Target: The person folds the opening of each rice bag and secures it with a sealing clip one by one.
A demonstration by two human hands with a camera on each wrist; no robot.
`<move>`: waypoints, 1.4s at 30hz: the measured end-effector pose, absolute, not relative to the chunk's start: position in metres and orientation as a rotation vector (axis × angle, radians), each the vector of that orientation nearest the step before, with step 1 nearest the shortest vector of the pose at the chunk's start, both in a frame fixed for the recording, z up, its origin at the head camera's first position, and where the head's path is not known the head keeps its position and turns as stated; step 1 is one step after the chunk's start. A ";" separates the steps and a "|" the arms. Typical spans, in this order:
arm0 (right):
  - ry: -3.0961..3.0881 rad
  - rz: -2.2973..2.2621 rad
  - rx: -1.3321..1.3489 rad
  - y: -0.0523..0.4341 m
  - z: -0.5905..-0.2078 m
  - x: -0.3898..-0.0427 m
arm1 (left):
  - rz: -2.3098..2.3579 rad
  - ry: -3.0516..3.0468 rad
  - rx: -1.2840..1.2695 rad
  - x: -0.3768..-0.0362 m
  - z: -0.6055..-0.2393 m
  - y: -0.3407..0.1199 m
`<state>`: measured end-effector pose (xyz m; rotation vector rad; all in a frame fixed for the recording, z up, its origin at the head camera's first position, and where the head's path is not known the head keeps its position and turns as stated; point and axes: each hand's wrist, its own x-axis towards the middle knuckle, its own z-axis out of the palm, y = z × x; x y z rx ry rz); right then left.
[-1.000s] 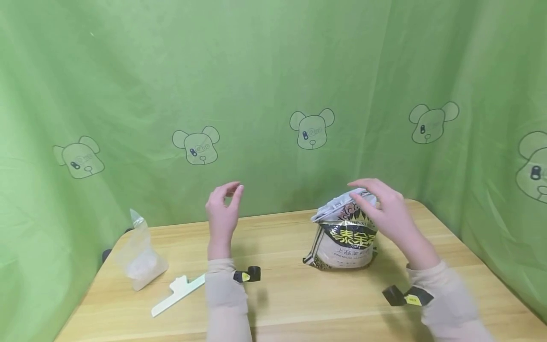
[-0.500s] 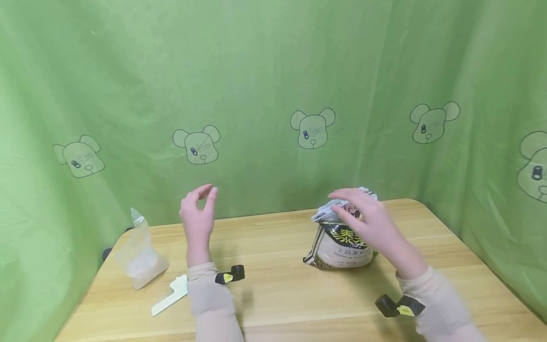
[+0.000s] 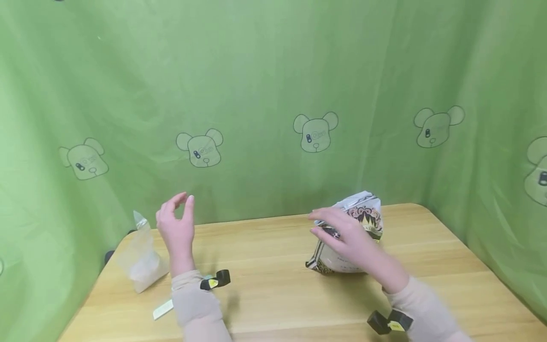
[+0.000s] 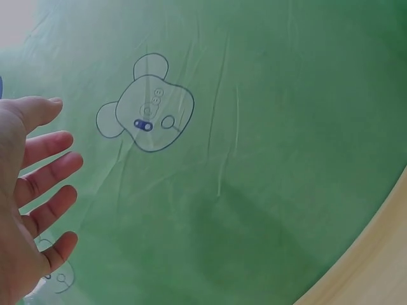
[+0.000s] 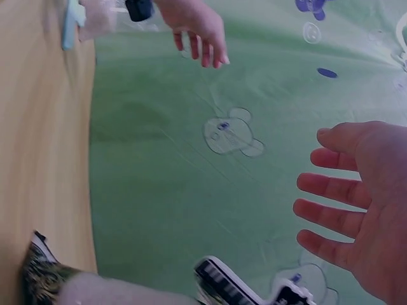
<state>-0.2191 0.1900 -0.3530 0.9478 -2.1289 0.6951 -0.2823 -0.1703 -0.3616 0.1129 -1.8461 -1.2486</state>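
My left hand [image 3: 176,232] is raised over the table's left half, fingers bent loosely and thumb apart, holding nothing. It is nearest to a small clear plastic bag [image 3: 147,271] of white contents, which stands to its left with a pointed top. A pale clip [image 3: 163,309] lies on the table, largely hidden by my left sleeve; the right wrist view shows the light blue clip [image 5: 68,25] too. My right hand [image 3: 348,237] hovers in front of a printed rice bag [image 3: 368,209] with a folded-over top, covering part of its label. Its spread fingers [image 5: 331,216] hold nothing.
The wooden table [image 3: 265,285] runs back to a green curtain [image 3: 256,85] printed with bear heads, which also encloses both sides. A black camera [image 3: 222,278] is strapped to my left wrist, and another camera [image 3: 379,323] to my right.
Both hands have moved left, the left one toward the clear bag and the right one across the rice bag's front. My left sleeve now covers more of the clip.
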 end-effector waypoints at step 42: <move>-2.439 0.597 1.208 0.123 -0.406 -0.211 | -0.350 -2.056 -0.331 -0.225 -0.364 -0.269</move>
